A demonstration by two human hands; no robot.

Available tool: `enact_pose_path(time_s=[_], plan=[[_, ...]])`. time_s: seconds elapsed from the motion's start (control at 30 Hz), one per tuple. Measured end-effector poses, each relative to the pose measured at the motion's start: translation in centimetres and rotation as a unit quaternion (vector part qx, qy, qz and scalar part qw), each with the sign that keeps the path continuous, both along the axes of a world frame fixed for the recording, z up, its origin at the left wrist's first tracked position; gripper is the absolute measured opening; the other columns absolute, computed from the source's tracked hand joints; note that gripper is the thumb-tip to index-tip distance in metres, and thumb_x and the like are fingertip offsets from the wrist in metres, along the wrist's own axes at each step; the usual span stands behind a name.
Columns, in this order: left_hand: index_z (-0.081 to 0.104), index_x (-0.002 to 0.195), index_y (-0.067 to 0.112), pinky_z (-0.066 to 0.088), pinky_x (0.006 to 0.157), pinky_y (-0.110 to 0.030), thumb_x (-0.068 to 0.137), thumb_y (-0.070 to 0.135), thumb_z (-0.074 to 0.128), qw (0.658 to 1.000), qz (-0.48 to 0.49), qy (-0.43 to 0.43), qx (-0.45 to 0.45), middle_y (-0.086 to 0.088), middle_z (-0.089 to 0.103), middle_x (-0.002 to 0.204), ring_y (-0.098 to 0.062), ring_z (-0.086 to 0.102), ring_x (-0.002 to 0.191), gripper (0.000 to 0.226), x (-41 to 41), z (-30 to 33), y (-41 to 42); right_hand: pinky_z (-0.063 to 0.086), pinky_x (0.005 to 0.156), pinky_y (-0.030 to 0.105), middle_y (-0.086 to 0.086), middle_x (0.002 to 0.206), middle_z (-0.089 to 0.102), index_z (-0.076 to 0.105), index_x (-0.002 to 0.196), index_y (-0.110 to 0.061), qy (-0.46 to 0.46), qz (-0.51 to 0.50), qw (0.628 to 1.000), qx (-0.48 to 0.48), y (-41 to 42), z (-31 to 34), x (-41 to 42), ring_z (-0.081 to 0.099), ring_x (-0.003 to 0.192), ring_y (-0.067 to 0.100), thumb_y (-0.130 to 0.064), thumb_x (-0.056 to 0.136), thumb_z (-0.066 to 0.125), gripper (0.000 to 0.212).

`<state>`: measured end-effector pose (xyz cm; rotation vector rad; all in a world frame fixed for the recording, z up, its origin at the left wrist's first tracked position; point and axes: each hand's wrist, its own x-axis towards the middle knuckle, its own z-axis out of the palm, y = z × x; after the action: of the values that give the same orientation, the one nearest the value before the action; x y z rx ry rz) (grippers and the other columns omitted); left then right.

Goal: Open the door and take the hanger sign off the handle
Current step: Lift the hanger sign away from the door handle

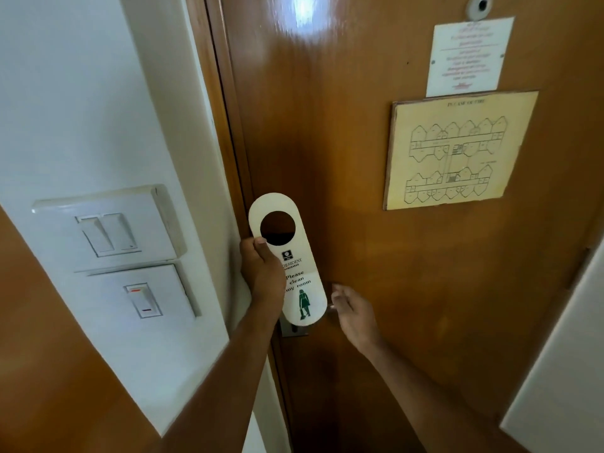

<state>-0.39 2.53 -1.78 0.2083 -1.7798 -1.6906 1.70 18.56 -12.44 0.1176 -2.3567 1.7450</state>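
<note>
A white hanger sign (295, 223) with a round hole and the words "Please clean my room" stands upright in front of the brown wooden door (353, 158). My left hand (261, 273) grips the sign by its left edge, thumb on its face. My right hand (354, 313) is at the metal door handle (331, 305), fingers curled round its end; most of the handle is hidden behind the sign. The lock plate (294, 330) shows just below the sign. The door looks closed against its frame.
A white wall panel on the left carries a double switch (109, 232) and a single switch (143, 300). On the door hang a yellowish fire plan (457, 152), a white notice (467, 57) and a peephole (478, 6). A white surface (562, 371) stands at the right.
</note>
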Motion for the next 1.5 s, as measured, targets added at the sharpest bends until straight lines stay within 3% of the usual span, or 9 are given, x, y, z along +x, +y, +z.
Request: enact_pose_path(time_s=[0.13, 0.23, 0.33, 0.53, 0.7, 0.97, 1.13, 1.27, 1.5], plan=[[0.049, 0.095, 0.033, 0.051, 0.047, -0.017, 0.103, 0.028, 0.042, 0.995, -0.060, -0.020, 0.079, 0.005, 0.064, 0.089, -0.011, 0.067, 0.078, 0.011, 1.2, 0.6, 2.8, 0.057, 0.070, 0.025, -0.013, 0.092, 0.077, 0.070, 0.097, -0.039, -0.065, 0.001, 0.987, -0.144, 0.6, 0.7, 4.2, 0.071, 0.085, 0.007, -0.067, 0.085, 0.051, 0.036], [0.052, 0.111, 0.024, 0.050, 0.046, -0.012, 0.102, 0.023, 0.044, 0.986, -0.119, -0.025, 0.112, 0.001, 0.068, 0.095, -0.010, 0.071, 0.073, 0.012, 2.4, 0.4, 5.2, 0.062, 0.082, 0.042, 0.000, 0.107, 0.078, 0.072, 0.106, -0.028, -0.097, -0.023, 0.956, -0.276, 1.6, 0.5, 6.0, 0.071, 0.101, 0.023, -0.031, 0.085, 0.075, 0.022], [0.051, 0.114, 0.025, 0.056, 0.051, -0.020, 0.101, 0.027, 0.045, 0.967, -0.201, -0.065, 0.143, 0.003, 0.072, 0.094, -0.006, 0.075, 0.074, 0.014, 3.6, -0.7, 6.9, 0.061, 0.084, 0.049, 0.008, 0.113, 0.076, 0.069, 0.115, -0.015, -0.126, -0.078, 0.912, -0.382, 4.0, 0.7, 8.2, 0.068, 0.108, 0.030, -0.005, 0.082, 0.078, 0.036], [0.060, 0.095, 0.030, 0.062, 0.064, -0.027, 0.100, 0.022, 0.053, 0.918, -0.332, -0.151, 0.157, 0.002, 0.078, 0.086, -0.013, 0.076, 0.084, 0.012, 6.6, -5.2, 12.7, 0.063, 0.077, 0.042, 0.010, 0.107, 0.078, 0.066, 0.113, -0.013, -0.101, -0.238, 0.854, -0.452, 11.1, -0.6, 15.5, 0.075, 0.099, 0.029, -0.005, 0.077, 0.081, 0.040], [0.061, 0.097, 0.026, 0.063, 0.071, -0.032, 0.098, 0.019, 0.060, 0.866, -0.417, -0.235, 0.142, -0.003, 0.077, 0.095, -0.014, 0.076, 0.083, 0.007, 12.8, -9.9, 19.0, 0.058, 0.091, 0.055, 0.013, 0.104, 0.079, 0.061, 0.116, -0.003, -0.066, -0.360, 0.784, -0.500, 16.8, -2.9, 23.5, 0.075, 0.096, 0.033, -0.002, 0.080, 0.078, 0.041], [0.063, 0.105, 0.014, 0.063, 0.072, -0.033, 0.096, 0.014, 0.061, 0.792, -0.509, -0.327, 0.083, -0.010, 0.076, 0.099, -0.020, 0.077, 0.081, 0.009, 25.7, -15.1, 31.8, 0.065, 0.070, 0.043, 0.011, 0.092, 0.081, 0.063, 0.106, -0.005, -0.003, -0.498, 0.694, -0.520, 28.0, -6.9, 38.8, 0.078, 0.086, 0.029, -0.004, 0.082, 0.078, 0.029], [0.061, 0.119, -0.001, 0.063, 0.067, -0.030, 0.093, 0.004, 0.064, 0.737, -0.546, -0.395, 0.053, -0.019, 0.074, 0.100, -0.023, 0.077, 0.083, 0.027, 35.0, -20.0, 40.1, 0.060, 0.056, 0.034, 0.012, 0.089, 0.079, 0.069, 0.097, -0.008, -0.027, -0.604, 0.659, -0.448, 35.5, -11.1, 50.1, 0.077, 0.068, 0.017, -0.004, 0.084, 0.076, 0.015], [0.054, 0.128, -0.001, 0.062, 0.074, -0.034, 0.091, -0.002, 0.064, 0.708, -0.554, -0.438, 0.033, -0.022, 0.072, 0.106, -0.027, 0.076, 0.085, 0.039, 40.5, -25.2, 45.2, 0.060, 0.061, 0.034, 0.014, 0.098, 0.078, 0.068, 0.105, -0.004, -0.072, -0.633, 0.649, -0.416, 39.4, -15.8, 59.1, 0.075, 0.084, 0.024, -0.006, 0.088, 0.072, 0.018], [0.053, 0.135, 0.016, 0.061, 0.061, -0.023, 0.085, -0.004, 0.070, 0.663, -0.585, -0.434, -0.172, -0.001, 0.067, 0.103, -0.020, 0.071, 0.090, 0.057, 46.0, -37.5, 50.6, 0.060, 0.055, 0.029, 0.009, 0.090, 0.077, 0.069, 0.090, -0.014, -0.162, -0.701, 0.584, -0.376, 41.4, -27.3, 67.8, 0.074, 0.082, 0.023, -0.010, 0.085, 0.077, 0.010]])
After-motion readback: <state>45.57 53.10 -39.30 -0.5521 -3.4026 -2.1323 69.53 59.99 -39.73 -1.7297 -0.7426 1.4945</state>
